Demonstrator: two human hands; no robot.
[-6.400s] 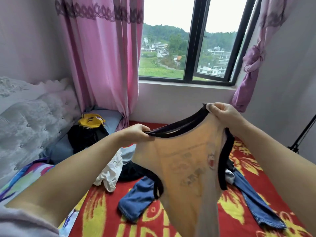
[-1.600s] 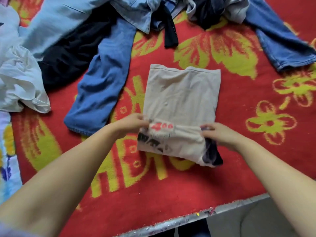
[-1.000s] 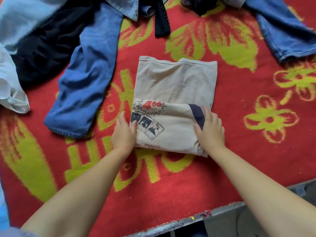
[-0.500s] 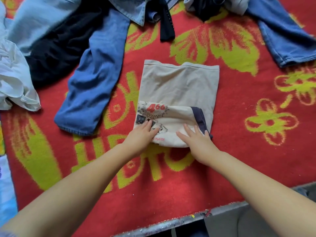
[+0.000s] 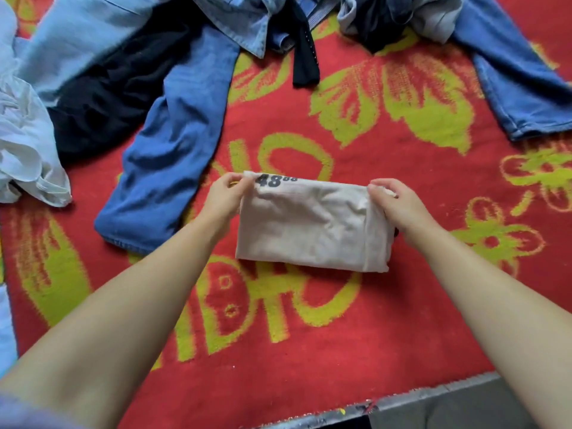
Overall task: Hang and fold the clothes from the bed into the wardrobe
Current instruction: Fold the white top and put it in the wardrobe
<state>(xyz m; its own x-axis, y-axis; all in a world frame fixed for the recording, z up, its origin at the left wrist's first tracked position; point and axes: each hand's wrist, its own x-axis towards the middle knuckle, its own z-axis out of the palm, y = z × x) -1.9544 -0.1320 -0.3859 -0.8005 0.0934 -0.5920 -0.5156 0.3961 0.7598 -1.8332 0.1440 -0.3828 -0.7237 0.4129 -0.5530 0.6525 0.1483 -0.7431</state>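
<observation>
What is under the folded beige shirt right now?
The folded beige shirt lies on the red and yellow blanket, pinched at its far corners by the left hand and right hand. Anything beneath it is covered.

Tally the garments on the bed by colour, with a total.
Beige: 1, folded top, held by left hand and right hand
Blue denim: 3, jeans, jeans, shirt
Black: 2
White: 1
Grey: 1
Total: 8

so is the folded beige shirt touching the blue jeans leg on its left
Apart. The head view shows a strip of red blanket between the folded beige shirt and the jeans leg.
</observation>
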